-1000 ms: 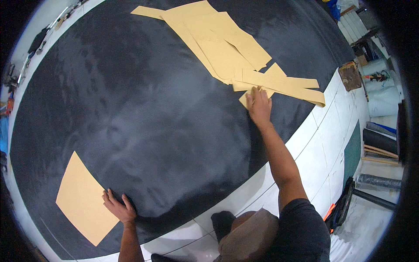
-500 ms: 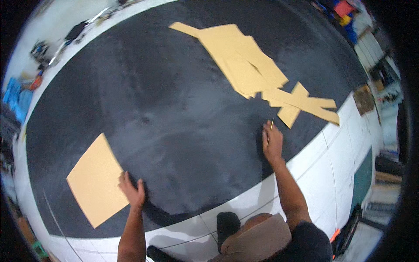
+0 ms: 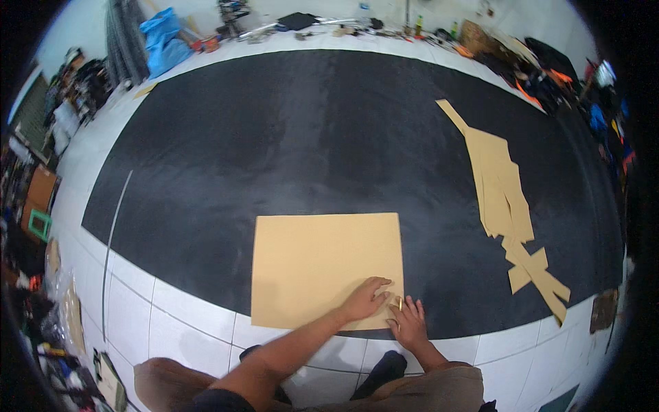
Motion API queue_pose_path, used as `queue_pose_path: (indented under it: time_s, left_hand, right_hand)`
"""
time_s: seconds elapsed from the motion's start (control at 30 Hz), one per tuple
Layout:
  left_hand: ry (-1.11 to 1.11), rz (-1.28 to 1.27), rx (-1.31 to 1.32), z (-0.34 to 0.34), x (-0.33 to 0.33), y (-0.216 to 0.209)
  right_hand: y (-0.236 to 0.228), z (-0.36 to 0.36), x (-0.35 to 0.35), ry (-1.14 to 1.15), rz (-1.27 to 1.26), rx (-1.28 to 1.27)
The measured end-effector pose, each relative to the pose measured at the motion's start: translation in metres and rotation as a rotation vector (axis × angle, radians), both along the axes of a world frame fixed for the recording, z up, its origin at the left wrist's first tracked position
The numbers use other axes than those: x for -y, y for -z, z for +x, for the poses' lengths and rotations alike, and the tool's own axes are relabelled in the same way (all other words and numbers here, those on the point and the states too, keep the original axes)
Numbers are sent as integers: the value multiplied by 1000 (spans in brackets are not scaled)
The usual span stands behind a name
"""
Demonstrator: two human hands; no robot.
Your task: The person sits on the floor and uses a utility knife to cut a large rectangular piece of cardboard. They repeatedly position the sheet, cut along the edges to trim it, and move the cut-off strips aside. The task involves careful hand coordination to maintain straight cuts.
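Observation:
A rectangular tan sheet (image 3: pixel 322 261), like card, lies flat on a large black sheet (image 3: pixel 261 158) spread over the floor. My left hand (image 3: pixel 367 299) rests on the tan sheet near its lower right corner, fingers spread. Right beside it, at the sheet's right edge, is my right hand (image 3: pixel 410 323). A thin yellowish pencil-like stick (image 3: pixel 400 303) is held in its fingers, upright or nearly so; its tip is too small to make out. Several tan cut pieces (image 3: pixel 498 178) lie in an overlapping pile to the right, with crossed tan strips (image 3: pixel 532 268) at the near end.
White floor tiles (image 3: pixel 192 302) border the black sheet. A long thin grey strip (image 3: pixel 117 254) lies at its left edge. A blue bag (image 3: pixel 165 44) stands at the far left, and assorted clutter (image 3: pixel 494 51) lines the far wall. A brown square piece (image 3: pixel 604 312) lies at right.
My view has swung left, so the tan sheet now lies in front of me. My right hand has come from near the cut pieces to the sheet's right edge; my left hand lies farther onto the sheet.

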State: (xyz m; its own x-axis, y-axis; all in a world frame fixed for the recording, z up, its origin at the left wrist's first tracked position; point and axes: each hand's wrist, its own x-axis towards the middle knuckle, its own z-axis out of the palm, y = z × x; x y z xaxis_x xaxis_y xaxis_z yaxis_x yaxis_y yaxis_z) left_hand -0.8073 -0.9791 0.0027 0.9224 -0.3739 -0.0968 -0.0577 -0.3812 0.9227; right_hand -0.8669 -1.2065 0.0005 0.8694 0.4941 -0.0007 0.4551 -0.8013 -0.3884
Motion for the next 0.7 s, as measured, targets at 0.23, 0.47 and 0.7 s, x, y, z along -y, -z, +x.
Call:
queue_pose_path:
  time_s: [0.23,0.47,0.7]
  left_hand:
    - [381,952,-73,35,-235,-122]
    - [206,1180,-331,-46,-350,-139]
    - [125,935,-52,-87,-361,-34]
  right_hand:
    - [6,6,50,115,-204,122]
    - [-9,10,90,290,-211,-36]
    - [-30,5,95,335,-233,26]
